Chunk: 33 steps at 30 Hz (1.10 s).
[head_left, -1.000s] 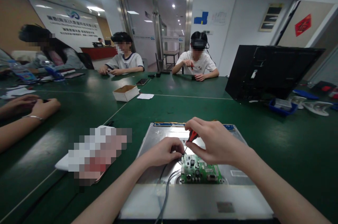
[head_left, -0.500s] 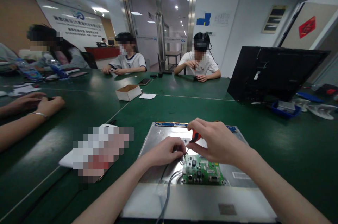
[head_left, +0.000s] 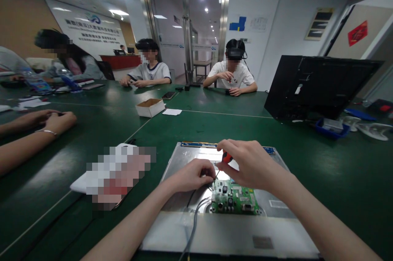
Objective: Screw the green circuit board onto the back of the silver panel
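Note:
A flat metal-backed display panel (head_left: 172, 228) lies before me, with a green circuit board (head_left: 235, 197) on its back. My right hand (head_left: 245, 162) grips the red and black handle of a screwdriver (head_left: 226, 157). The screwdriver's thin shaft slants down to the board's upper left corner. Close by that tip, my left hand (head_left: 196, 175) has its thumb and fingers pinched together; what sits between them is too small to make out. Grey cables (head_left: 194, 228) run from the board's left side toward the panel's near edge.
A black monitor casing (head_left: 319, 85) and a blue tray (head_left: 331, 128) stand at the right. A white box (head_left: 150, 107) sits farther back, and a blurred-out item (head_left: 116, 177) lies left of the panel. Another person's hands (head_left: 58, 121) rest at the left; more people sit across the table.
The screwdriver handle has turned slightly in my right hand, showing more of its red. My left hand stays pinched at the board's corner. The view has shifted very slightly.

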Available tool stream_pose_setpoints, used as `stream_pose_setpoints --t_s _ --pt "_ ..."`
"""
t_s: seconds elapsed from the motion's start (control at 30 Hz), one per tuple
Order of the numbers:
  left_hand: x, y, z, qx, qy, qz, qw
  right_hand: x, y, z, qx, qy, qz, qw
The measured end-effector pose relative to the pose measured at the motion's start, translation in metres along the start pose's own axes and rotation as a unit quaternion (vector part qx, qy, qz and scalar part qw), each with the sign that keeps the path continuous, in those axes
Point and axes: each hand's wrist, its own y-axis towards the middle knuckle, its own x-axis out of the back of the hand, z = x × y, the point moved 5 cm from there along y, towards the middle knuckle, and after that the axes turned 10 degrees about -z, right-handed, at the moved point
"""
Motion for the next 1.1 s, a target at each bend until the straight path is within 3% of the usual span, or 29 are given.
stream_pose_setpoints --t_s 0.2,0.47,0.77,1.1 --pt "-0.002 0.001 0.005 0.017 -0.021 -0.002 1.0 -0.001 -0.001 0.0 -0.005 0.048 0.004 0.999" --pt "-0.004 -0.001 0.006 0.003 -0.014 0.011 1.0 -0.004 0.004 -0.008 -0.029 -0.054 -0.022 0.998" --pt "-0.003 0.0 0.004 -0.014 0.011 -0.011 1.0 -0.007 0.003 -0.005 -0.052 0.11 0.005 0.993" --pt "-0.002 0.0 0.004 0.007 -0.013 -0.006 1.0 -0.01 0.006 -0.007 -0.03 0.011 -0.02 0.999"
